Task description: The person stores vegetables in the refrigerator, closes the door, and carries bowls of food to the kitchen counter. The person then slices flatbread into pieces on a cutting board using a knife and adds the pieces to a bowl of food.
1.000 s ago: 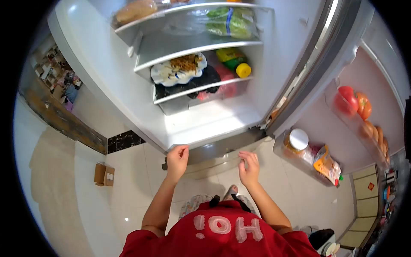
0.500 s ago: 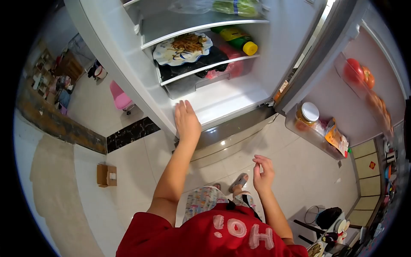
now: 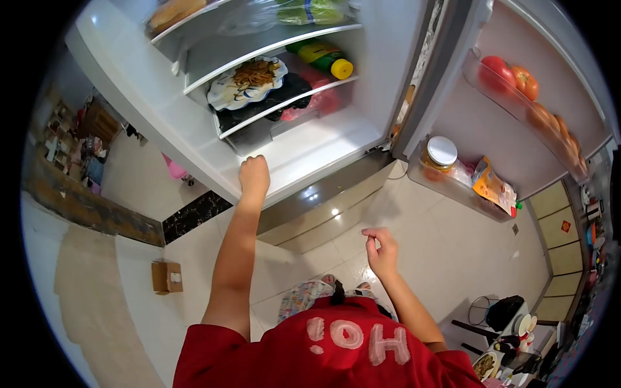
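Note:
My left hand (image 3: pixel 255 176) is closed in a fist at the lower left front of the open fridge (image 3: pixel 310 150), beside its white floor; nothing shows in it. My right hand (image 3: pixel 381 251) hangs in the air over the floor, lower right of the fridge, fingers loosely bent and apart, holding nothing. On a shelf above my left hand are a plate of food (image 3: pixel 249 83) and a green bottle with a yellow cap (image 3: pixel 323 58), lying on its side. Black and pink bags (image 3: pixel 320 103) show below them.
The fridge door (image 3: pixel 446 97) stands open at the right, with tomatoes (image 3: pixel 508 76), eggs (image 3: pixel 553 126), a white-lidded jar (image 3: pixel 441 152) and an orange pouch (image 3: pixel 493 186). A cardboard box (image 3: pixel 167 278) is on the floor at left. Dishes (image 3: pixel 485 365) stand at lower right.
My left hand went from a loose pinch to spread flat at the fridge's left side, then curled into a fist. My right hand stays loosely bent in the air. The camera view has shifted.

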`<state>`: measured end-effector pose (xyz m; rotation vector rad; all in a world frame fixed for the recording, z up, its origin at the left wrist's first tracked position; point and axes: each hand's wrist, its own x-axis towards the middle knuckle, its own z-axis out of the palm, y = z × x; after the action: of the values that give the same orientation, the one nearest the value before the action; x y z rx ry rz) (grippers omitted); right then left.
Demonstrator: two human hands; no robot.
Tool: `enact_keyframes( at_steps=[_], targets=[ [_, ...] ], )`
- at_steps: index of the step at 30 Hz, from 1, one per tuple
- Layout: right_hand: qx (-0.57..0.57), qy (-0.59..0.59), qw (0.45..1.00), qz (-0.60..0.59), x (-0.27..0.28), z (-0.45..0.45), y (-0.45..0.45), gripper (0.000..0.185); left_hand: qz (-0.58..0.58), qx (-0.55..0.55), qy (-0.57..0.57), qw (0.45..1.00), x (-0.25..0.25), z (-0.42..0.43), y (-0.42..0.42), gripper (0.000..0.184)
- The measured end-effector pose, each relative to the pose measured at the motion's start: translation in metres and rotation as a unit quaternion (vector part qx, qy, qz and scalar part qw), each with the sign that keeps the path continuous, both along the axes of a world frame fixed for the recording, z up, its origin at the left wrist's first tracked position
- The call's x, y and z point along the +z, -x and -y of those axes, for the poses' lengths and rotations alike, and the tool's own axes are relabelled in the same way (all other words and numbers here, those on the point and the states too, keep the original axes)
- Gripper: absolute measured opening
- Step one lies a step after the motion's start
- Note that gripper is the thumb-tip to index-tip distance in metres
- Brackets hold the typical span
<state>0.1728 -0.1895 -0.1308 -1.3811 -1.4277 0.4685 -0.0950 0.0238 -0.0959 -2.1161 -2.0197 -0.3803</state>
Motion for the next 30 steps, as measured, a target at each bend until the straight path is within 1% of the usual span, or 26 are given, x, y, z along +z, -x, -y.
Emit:
enact_keyframes(
  at_steps=[1, 3, 4, 6, 7, 9, 10, 11, 13, 14, 16, 17, 19, 20, 21, 22, 23, 25, 27, 28, 30],
  targets=[
    [-0.001, 0.000, 1.000, -0.002, 0.000, -0.003, -0.004, 0.017, -0.002, -0.001, 0.000, 1.000, -0.001, -0.002, 0.001, 0.007],
    [0.012, 0.015, 0.999, 0.042, 0.000, -0.011, -0.010, 0.016, 0.019, -0.015, 0.045, 0.999, 0.000, -0.003, 0.002, 0.009],
    [0.016, 0.014, 0.999, 0.041, -0.002, -0.015, -0.012, 0.016, 0.017, -0.011, 0.043, 0.999, 0.001, -0.002, 0.001, 0.009],
    [0.030, 0.023, 0.999, 0.011, -0.003, -0.024, -0.012, 0.015, 0.201, -0.060, 0.005, 0.978, 0.006, 0.003, 0.003, 0.011],
    [0.038, 0.020, 0.999, 0.008, -0.004, -0.028, -0.011, 0.015, 0.197, -0.053, 0.001, 0.979, 0.008, 0.004, 0.003, 0.011],
    [0.031, 0.025, 0.999, -0.021, -0.004, -0.034, -0.010, 0.013, 0.387, -0.056, -0.060, 0.918, 0.009, 0.004, 0.002, 0.012],
    [0.035, 0.026, 0.999, -0.022, -0.004, -0.035, -0.008, 0.013, 0.425, -0.067, -0.070, 0.900, 0.002, 0.001, 0.007, 0.014],
    [0.034, 0.036, 0.998, -0.032, -0.003, -0.035, -0.005, 0.013, 0.425, -0.062, -0.071, 0.900, -0.003, 0.000, 0.008, 0.014],
    [0.036, 0.048, 0.997, -0.040, 0.001, -0.037, 0.004, 0.013, 0.324, -0.070, -0.032, 0.943, -0.009, 0.001, 0.009, 0.014],
    [0.055, 0.050, 0.996, -0.046, 0.003, -0.040, 0.008, 0.013, 0.326, -0.066, -0.033, 0.943, -0.013, 0.001, 0.007, 0.014],
    [0.077, 0.051, 0.994, -0.052, 0.006, -0.043, 0.015, 0.013, 0.259, -0.053, -0.036, 0.964, -0.016, 0.002, 0.001, 0.010],
    [0.087, 0.049, 0.994, -0.044, 0.008, -0.045, 0.018, 0.013, 0.259, -0.051, -0.038, 0.964, -0.016, 0.001, -0.001, 0.010],
    [0.097, 0.045, 0.994, -0.035, 0.009, -0.049, 0.020, 0.013, 0.251, -0.029, 0.022, 0.967, -0.010, -0.001, -0.003, 0.008],
    [0.098, 0.054, 0.993, -0.033, 0.007, -0.049, 0.019, 0.013, 0.252, -0.029, 0.021, 0.967, -0.008, -0.003, -0.003, 0.008],
    [0.097, 0.064, 0.993, -0.032, 0.004, -0.047, 0.019, 0.014, 0.241, -0.010, 0.056, 0.969, -0.006, -0.005, -0.003, 0.007],
    [0.094, 0.062, 0.993, -0.029, 0.001, -0.045, 0.015, 0.014, 0.231, 0.005, 0.090, 0.969, -0.004, -0.009, -0.006, 0.007],
    [0.089, 0.066, 0.993, -0.033, -0.003, -0.042, 0.012, 0.014, 0.232, 0.001, 0.089, 0.969, -0.002, -0.011, -0.007, 0.007],
    [0.077, 0.068, 0.994, -0.038, -0.008, -0.033, 0.008, 0.014, 0.162, -0.006, 0.091, 0.983, 0.004, -0.009, -0.010, 0.010],
    [0.045, 0.105, 0.991, -0.064, -0.010, -0.024, 0.000, 0.014, 0.145, -0.008, 0.099, 0.984, -0.002, -0.014, -0.009, 0.012],
    [0.025, 0.103, 0.992, -0.065, -0.009, -0.019, -0.008, 0.014, 0.128, -0.005, 0.108, 0.986, -0.005, -0.016, -0.011, 0.014],
    [-0.020, 0.090, 0.994, -0.066, -0.008, -0.009, -0.023, 0.016, 0.127, -0.051, 0.043, 0.990, -0.012, -0.009, -0.017, 0.015]
  ],
)
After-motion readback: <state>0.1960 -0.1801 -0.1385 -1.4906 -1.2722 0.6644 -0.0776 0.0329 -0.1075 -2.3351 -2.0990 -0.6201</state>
